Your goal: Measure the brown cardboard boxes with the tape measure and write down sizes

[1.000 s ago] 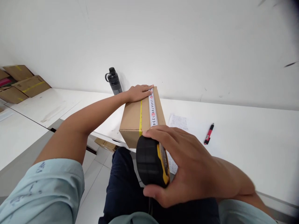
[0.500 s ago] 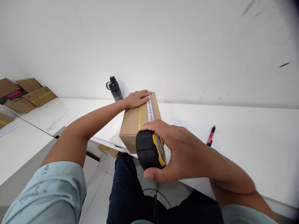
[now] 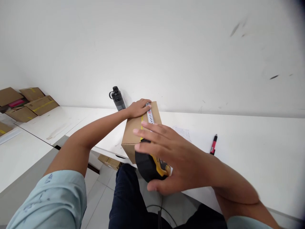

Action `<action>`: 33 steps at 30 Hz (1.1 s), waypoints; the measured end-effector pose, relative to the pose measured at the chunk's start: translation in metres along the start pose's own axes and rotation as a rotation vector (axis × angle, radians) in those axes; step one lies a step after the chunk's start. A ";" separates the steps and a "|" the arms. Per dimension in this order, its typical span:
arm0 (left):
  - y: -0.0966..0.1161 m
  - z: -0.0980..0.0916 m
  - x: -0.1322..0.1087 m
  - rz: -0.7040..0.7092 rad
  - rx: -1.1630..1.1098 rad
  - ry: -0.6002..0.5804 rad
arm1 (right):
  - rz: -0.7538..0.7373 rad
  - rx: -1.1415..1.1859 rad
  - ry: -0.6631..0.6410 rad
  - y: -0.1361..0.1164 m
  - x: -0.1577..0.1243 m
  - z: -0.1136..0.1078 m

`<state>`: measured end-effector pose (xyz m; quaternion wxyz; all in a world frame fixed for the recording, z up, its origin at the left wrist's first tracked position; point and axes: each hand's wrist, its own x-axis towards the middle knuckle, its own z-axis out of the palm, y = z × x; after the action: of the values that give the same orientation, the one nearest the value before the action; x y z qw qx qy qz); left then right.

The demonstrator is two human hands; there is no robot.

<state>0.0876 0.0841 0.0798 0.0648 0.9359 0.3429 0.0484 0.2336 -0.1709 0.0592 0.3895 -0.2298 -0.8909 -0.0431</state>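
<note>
A closed cardboard box [image 3: 133,132] with yellow tape on its top stands at the table's front edge. My left hand [image 3: 138,108] lies over its far end, fingers pressing the end of the white measuring blade [image 3: 150,116] down there. The blade runs along the box top towards me. My right hand [image 3: 169,152] holds the black and yellow tape measure [image 3: 146,165] just off the near end of the box. Its thumb is under the case, and its upper fingers are lifted and spread over it, hiding part of the blade.
A dark water bottle [image 3: 117,99] stands behind my left forearm. To the right lie a sheet of paper with writing [image 3: 183,133] and a red and black pen [image 3: 213,144]. Several cardboard boxes [image 3: 40,105] are piled at far left; another box [image 3: 109,161] is below the table.
My right hand's upper fingers have lifted and spread over the tape measure, which tilts slightly. My left hand stays on the box's far end. The view has shifted a little.
</note>
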 end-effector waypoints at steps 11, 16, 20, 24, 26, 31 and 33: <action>0.001 -0.001 0.000 -0.023 -0.014 -0.016 | -0.114 0.054 0.030 0.005 0.000 0.002; -0.001 -0.001 0.001 -0.039 -0.024 -0.020 | -0.049 0.082 -0.024 -0.002 0.001 0.007; -0.002 -0.001 0.001 -0.036 -0.032 -0.015 | -0.047 0.109 -0.061 -0.001 0.002 0.011; -0.001 -0.001 -0.003 -0.062 -0.108 0.013 | -0.088 0.123 0.012 0.003 0.003 0.020; -0.001 0.001 -0.006 -0.092 -0.202 0.075 | -0.137 0.134 0.060 0.004 0.004 0.027; -0.024 0.005 -0.012 -0.146 -0.333 0.182 | -0.157 0.255 0.167 0.014 0.003 0.022; -0.043 0.003 -0.020 -0.185 -0.322 0.212 | -0.086 0.322 0.247 0.025 -0.004 0.009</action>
<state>0.0457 0.1032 0.0689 0.1814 0.8676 0.4201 0.1946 0.2408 -0.1483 0.0472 0.5251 -0.1195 -0.8407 0.0555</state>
